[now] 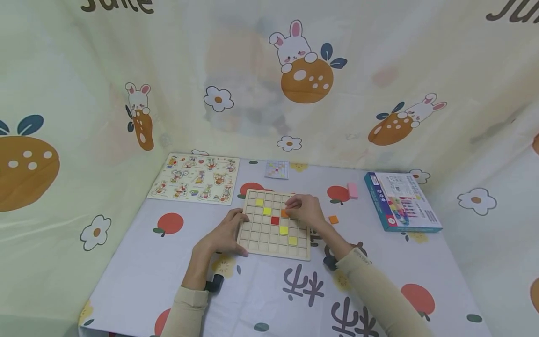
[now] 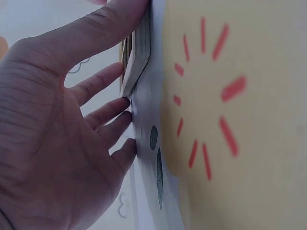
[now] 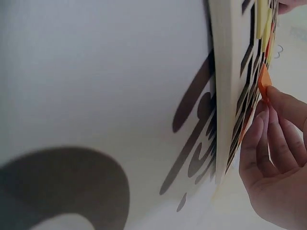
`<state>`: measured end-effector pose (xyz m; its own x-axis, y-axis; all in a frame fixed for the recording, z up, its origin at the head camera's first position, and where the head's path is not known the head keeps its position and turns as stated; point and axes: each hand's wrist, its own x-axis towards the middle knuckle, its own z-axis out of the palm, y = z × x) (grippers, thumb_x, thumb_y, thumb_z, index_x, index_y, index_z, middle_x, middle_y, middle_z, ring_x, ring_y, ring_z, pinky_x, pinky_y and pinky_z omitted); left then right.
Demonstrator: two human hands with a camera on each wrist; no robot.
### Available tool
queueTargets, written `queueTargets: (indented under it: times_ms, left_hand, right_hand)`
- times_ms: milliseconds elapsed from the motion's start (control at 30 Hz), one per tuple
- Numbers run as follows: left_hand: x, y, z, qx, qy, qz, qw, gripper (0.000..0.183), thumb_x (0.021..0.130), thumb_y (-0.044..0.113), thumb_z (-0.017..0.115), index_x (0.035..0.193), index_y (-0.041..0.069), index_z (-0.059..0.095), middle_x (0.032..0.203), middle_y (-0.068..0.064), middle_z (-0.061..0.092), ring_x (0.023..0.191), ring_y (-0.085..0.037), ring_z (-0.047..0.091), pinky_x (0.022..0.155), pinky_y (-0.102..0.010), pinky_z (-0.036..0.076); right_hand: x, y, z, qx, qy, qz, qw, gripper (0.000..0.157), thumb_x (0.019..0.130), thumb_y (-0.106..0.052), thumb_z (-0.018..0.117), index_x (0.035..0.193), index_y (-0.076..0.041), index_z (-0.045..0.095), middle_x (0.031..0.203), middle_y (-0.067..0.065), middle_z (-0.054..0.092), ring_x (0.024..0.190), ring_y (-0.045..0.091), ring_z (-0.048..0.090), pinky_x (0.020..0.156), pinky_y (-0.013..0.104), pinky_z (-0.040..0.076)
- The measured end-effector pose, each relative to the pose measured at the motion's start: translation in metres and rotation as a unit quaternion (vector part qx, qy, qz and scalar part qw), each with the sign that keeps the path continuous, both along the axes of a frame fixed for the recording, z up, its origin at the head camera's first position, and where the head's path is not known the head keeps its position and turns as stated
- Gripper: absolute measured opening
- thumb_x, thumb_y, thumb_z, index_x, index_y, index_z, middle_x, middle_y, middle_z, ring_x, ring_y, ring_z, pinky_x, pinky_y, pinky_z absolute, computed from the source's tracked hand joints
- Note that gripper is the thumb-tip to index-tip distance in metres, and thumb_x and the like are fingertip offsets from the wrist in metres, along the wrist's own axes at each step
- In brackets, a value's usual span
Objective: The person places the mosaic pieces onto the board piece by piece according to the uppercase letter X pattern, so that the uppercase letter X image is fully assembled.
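Note:
A light wooden grid board (image 1: 257, 241) lies on the table, with a red square tile (image 1: 275, 220) and several yellow square tiles (image 1: 284, 230) in its cells. My left hand (image 1: 225, 233) holds the board at its near left corner, thumb along the near edge and fingers by the left side. Over the board's right half, my right hand (image 1: 305, 209) pinches an orange square tile (image 3: 264, 82) between thumb and fingertips. The tile is tilted close over the cells in the right wrist view. Another orange tile (image 1: 333, 219) lies on the table right of the board.
A picture board (image 1: 193, 180) with cartoon figures lies at the back left. Behind the grid board sits a small patterned card (image 1: 276, 170). To the right are a pink block (image 1: 352, 191) and a blue-edged box (image 1: 402, 201). A printed curtain (image 1: 248, 56) hangs around the table.

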<state>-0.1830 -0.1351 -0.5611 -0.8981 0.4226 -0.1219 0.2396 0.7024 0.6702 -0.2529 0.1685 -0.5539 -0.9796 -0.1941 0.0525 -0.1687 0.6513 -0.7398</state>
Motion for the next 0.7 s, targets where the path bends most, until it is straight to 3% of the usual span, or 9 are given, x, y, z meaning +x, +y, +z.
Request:
queueTargets:
  times_ms: [267, 500, 700]
  left_hand:
    - [0.000, 0.000, -0.001, 0.006, 0.000, 0.002, 1.0000, 0.099, 0.058, 0.031, 0.105, 0.140, 0.015, 0.051, 0.168, -0.010, 0.024, 0.153, -0.031, 0.031, 0.123, -0.045, 0.035]
    - [0.000, 0.000, 0.000, 0.001, 0.000, 0.006, 1.0000, 0.098, 0.058, 0.032, 0.104, 0.140, 0.017, 0.051, 0.169, -0.008, 0.024, 0.153, -0.030, 0.030, 0.123, -0.045, 0.036]
    - [0.000, 0.000, -0.001, 0.007, -0.006, 0.003, 1.0000, 0.098, 0.058, 0.031, 0.104, 0.140, 0.016, 0.051, 0.169, -0.009, 0.023, 0.154, -0.032, 0.029, 0.123, -0.046, 0.034]
  right_hand:
    - [-0.002, 0.003, -0.001, 0.014, 0.005, -0.008, 1.000, 0.016, 0.088, -0.014, 0.085, 0.102, -0.012, 0.078, 0.089, -0.003, 0.077, 0.082, 0.014, 0.073, 0.082, 0.038, 0.060]
    - [-0.016, 0.021, 0.003, 0.011, 0.034, -0.085, 0.996, 0.012, 0.094, -0.016, 0.078, 0.105, -0.011, 0.078, 0.096, 0.004, 0.076, 0.089, 0.022, 0.071, 0.080, 0.040, 0.059]
    - [-0.033, 0.036, -0.003, 0.036, 0.026, -0.119, 0.992, 0.017, 0.096, -0.015, 0.073, 0.112, -0.010, 0.076, 0.105, 0.009, 0.075, 0.097, 0.026, 0.069, 0.084, 0.042, 0.057]
